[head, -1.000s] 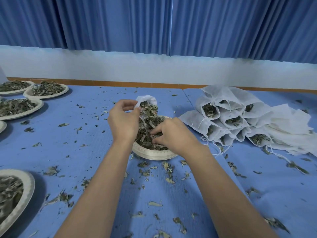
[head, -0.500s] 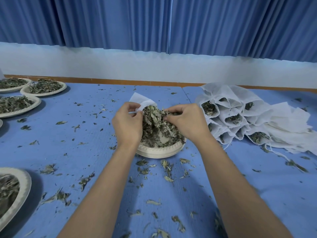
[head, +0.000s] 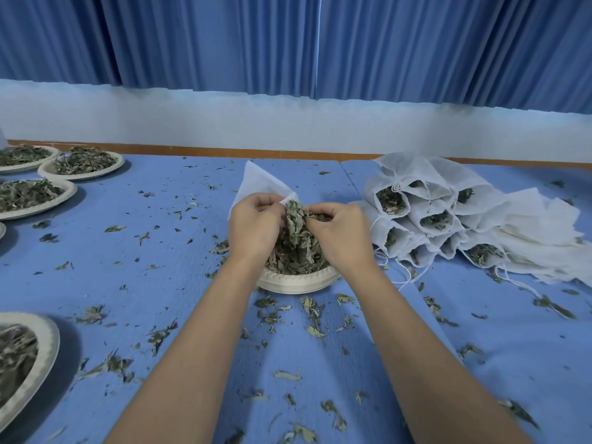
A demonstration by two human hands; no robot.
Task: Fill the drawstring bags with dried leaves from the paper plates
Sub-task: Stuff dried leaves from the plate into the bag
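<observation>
Raised dried leaves (head: 294,219) from paper plate (head: 296,283) to drawstring bag (head: 256,182) mouth since earlier; pinching bag rim with left hand (head: 254,227), clutching leaves with right hand (head: 341,235), over plate at table (head: 160,225) middle

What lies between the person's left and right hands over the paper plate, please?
In the head view, a bunch of dried leaves fills the gap between the left hand, pinching the drawstring bag, and the right hand.

White drawstring bags (head: 426,216), grey-green dried leaves (head: 296,248), off-white paper plate (head: 296,282) with ribbed rim, blue desk (head: 144,251), pleated blue curtain (head: 288,43).
</observation>
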